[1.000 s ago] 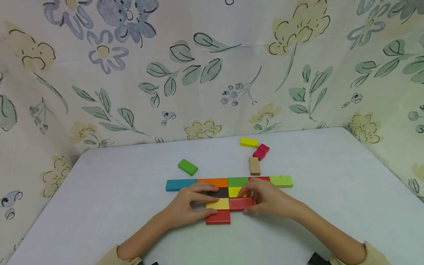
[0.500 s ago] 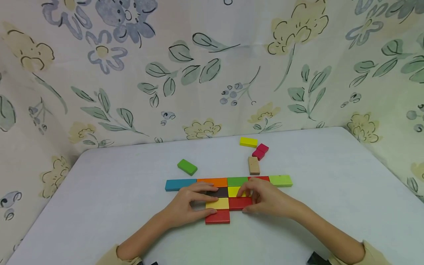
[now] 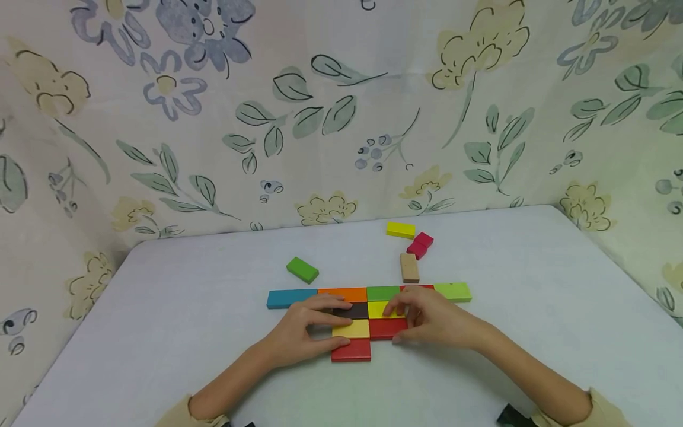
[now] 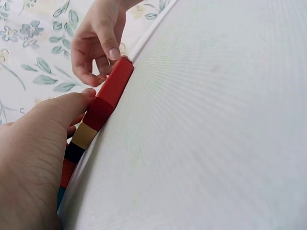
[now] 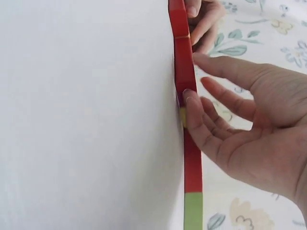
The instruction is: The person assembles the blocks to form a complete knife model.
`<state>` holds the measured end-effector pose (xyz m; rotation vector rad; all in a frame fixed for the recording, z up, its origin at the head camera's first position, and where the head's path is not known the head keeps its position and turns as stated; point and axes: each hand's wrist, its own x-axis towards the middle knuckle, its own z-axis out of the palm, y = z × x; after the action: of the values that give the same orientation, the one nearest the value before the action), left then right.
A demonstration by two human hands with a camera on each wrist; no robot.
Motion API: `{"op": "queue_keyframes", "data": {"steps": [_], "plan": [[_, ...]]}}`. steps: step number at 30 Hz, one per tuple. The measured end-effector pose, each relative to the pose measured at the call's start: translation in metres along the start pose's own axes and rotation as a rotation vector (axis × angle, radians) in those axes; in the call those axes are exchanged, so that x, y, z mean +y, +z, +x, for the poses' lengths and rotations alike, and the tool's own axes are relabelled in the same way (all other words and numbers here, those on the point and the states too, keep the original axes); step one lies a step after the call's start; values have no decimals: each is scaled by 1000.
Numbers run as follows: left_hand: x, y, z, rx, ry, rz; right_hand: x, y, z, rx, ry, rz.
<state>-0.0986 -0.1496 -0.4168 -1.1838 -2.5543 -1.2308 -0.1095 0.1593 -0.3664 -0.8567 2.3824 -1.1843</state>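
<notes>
Flat wooden blocks lie edge to edge in the head view. My left hand [image 3: 296, 335] rests at their left side, fingers extended over a black block [image 3: 360, 310] and a pale yellow block [image 3: 358, 328], thumb on the nearest red block [image 3: 351, 352]. My right hand [image 3: 440, 323] holds the right end of another red block [image 3: 386, 329], thumb at its near corner and index finger reaching over a bright yellow block [image 3: 376, 309]. The right wrist view shows that thumb [image 5: 192, 108] against the block's end. Behind them runs a row with blue [image 3: 291, 299], orange [image 3: 344, 292], green, red and lime blocks.
Loose blocks lie farther back: a green one [image 3: 302, 270], a tan one [image 3: 409, 268], two small red pieces [image 3: 420, 245] and a yellow one [image 3: 401, 229]. The white table [image 3: 176, 320] ends at a floral cloth [image 3: 331, 172] behind.
</notes>
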Motion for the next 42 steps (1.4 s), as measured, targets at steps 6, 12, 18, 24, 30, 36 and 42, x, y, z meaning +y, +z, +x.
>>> {"op": "queue_keyframes", "data": {"steps": [6, 12, 18, 24, 30, 36, 42], "plan": [[-1, 0, -1, 8, 20, -5, -2, -14, 3, 29, 0, -47], [-1, 0, -1, 7, 20, -5, -5, -34, 12, 83, -7, -120], [1, 0, 0, -4, 3, -11, -8, -55, 26, 118, 5, -135], [2, 0, 0, -4, -5, -9, -11, -70, 40, 161, 28, -165], [2, 0, 0, -1, -2, -11, -12, -80, 52, 197, 73, -174], [1, 0, 0, 0, 7, -5, -8, -90, 65, 239, 120, -172], [2, -1, 0, 3, 11, -2, 3, -100, 78, 279, 156, -162]]}}
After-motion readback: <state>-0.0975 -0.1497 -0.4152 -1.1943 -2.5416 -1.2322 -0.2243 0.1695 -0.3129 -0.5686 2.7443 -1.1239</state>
